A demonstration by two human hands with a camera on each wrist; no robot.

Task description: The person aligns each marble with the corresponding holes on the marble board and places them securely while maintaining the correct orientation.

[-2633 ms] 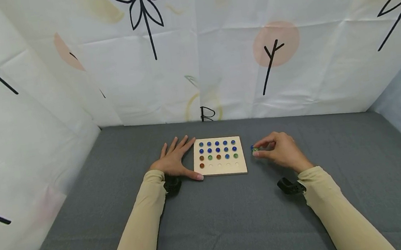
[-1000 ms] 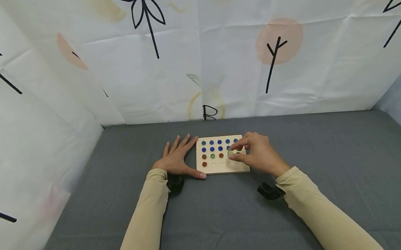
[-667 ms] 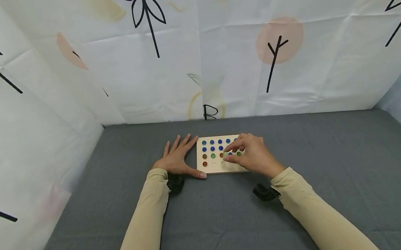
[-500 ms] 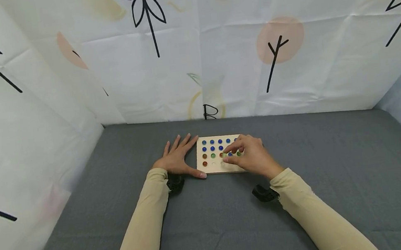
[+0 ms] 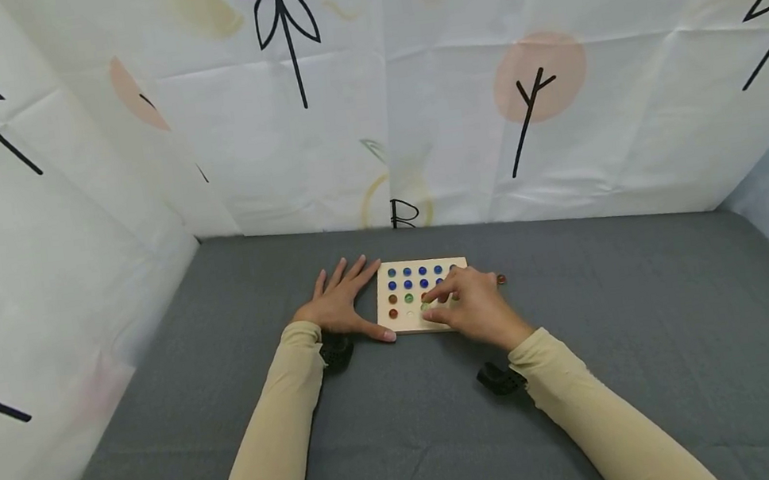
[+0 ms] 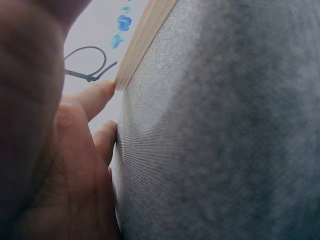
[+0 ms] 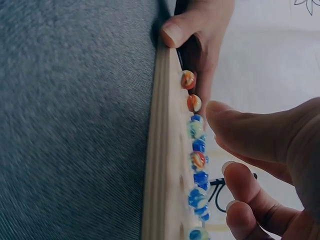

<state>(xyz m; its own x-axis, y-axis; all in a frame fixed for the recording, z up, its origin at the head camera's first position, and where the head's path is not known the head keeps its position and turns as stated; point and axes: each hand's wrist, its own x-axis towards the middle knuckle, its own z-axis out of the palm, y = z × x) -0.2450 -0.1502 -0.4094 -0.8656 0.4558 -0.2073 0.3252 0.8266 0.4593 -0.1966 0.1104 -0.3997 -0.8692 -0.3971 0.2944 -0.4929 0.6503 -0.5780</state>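
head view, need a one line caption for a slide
Spread left hand touches a wooden board of marbles while the right hand pinches a green marble over it.

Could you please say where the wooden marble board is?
In the head view, the wooden marble board lies just right of centre on grey cloth, left hand at its left edge, right hand over its right side.

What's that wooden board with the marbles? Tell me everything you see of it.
The marble board is a pale, rectangular slab, apparently layered plywood, with rows of round hollows. Blue, green and orange-brown marbles fill many; some front hollows are empty. It lies flat on gray cloth. The left hand touches its left corners; the right hand partly hides it.
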